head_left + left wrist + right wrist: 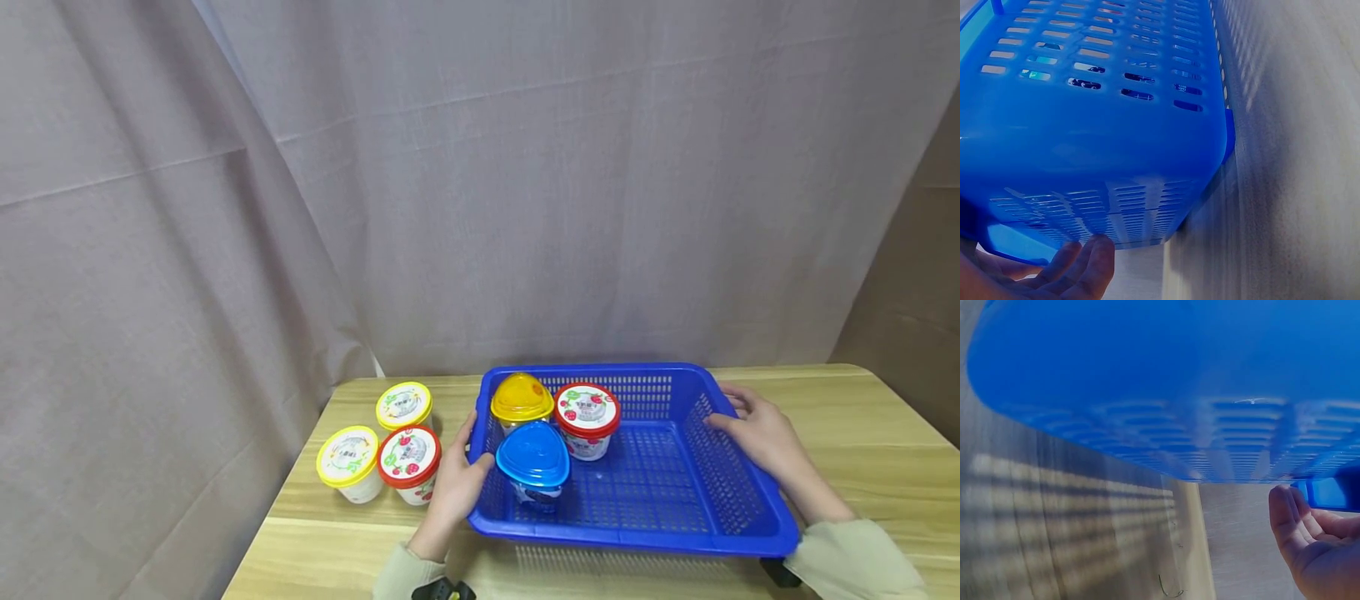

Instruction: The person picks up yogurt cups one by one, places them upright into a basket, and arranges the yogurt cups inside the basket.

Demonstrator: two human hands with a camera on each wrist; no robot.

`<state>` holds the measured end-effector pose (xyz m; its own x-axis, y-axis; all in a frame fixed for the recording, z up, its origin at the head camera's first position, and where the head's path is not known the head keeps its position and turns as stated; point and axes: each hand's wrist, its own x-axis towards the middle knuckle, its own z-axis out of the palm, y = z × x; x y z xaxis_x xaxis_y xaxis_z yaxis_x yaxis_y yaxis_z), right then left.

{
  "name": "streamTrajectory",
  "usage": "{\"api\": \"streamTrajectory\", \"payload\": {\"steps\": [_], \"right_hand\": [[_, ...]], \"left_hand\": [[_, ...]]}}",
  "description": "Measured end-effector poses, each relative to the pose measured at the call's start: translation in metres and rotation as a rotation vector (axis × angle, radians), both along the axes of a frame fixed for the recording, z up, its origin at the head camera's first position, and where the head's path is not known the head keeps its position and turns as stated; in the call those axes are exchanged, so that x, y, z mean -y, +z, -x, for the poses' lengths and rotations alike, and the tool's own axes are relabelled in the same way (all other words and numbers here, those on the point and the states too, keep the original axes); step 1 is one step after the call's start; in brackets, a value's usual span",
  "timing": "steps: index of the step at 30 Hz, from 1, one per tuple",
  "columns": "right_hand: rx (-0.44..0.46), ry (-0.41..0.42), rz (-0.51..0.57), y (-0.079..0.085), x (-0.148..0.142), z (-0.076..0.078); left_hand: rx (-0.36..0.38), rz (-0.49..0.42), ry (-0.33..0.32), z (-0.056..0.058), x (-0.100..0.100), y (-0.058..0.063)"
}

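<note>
While my left hand (459, 483) and right hand (767, 435) grip a blue basket (645, 487), three lidded tubs (534, 455) sit inside, three more tubs (408, 458) left of it, on the worktop (840, 408).

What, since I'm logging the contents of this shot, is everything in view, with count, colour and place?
basket: 1, blue, between the hands
yellow-lidded tubs: 2, white, on the table, left of the basket
red-lidded tubs: 2, white, one on the table, one in the basket
yellow triangular lid: 1, on a tub in the basket
blue triangular lid: 1, on a tub in the basket
table: 1, wood-coloured, below
cloth: count unclear, grey, behind
sleeves: 2, pale green
left hand: 1, gripping the basket
right hand: 1, gripping the basket
</note>
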<state>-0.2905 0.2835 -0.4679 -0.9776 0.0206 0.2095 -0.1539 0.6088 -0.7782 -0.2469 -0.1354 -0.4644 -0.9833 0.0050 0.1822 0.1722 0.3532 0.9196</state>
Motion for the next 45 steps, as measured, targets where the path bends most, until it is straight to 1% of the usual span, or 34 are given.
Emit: {"api": "streamTrajectory", "payload": {"steps": [7,11,14,19,23,27,29,34,36,42,45], "right_hand": [[0.0,0.007,0.041,0.0,-0.002,-0.001],[0.003,0.004,0.048,0.001,-0.005,-0.004],[0.007,0.008,0.06,0.002,-0.007,-0.005],[0.015,0.009,0.066,0.002,-0.008,-0.005],[0.021,0.005,0.068,0.002,-0.009,-0.006],[0.02,0.013,0.077,0.001,-0.009,-0.006],[0.018,0.012,0.079,0.0,-0.008,-0.006],[0.023,0.015,0.075,-0.001,-0.004,-0.005],[0.029,0.019,0.073,-0.001,-0.002,-0.004],[0.04,0.019,0.084,-0.001,0.0,-0.002],[0.036,0.02,0.087,-0.001,0.0,0.0]], "left_hand": [[-0.003,-0.012,-0.002,0.0,-0.003,0.002],[0.005,0.004,-0.008,0.001,-0.005,0.001],[0.008,0.022,0.001,0.002,-0.007,0.001],[0.008,0.018,0.004,0.002,-0.008,0.001],[-0.001,0.016,-0.006,0.003,-0.009,0.001],[-0.012,0.04,0.012,0.002,-0.008,0.001],[-0.027,0.069,0.029,0.002,-0.008,0.002],[-0.104,0.161,0.078,0.001,-0.006,0.003],[-0.133,0.185,0.091,0.0,-0.005,0.004],[-0.215,0.201,0.116,-0.001,-0.004,0.008],[-0.259,0.212,0.123,-0.003,-0.002,0.013]]}}
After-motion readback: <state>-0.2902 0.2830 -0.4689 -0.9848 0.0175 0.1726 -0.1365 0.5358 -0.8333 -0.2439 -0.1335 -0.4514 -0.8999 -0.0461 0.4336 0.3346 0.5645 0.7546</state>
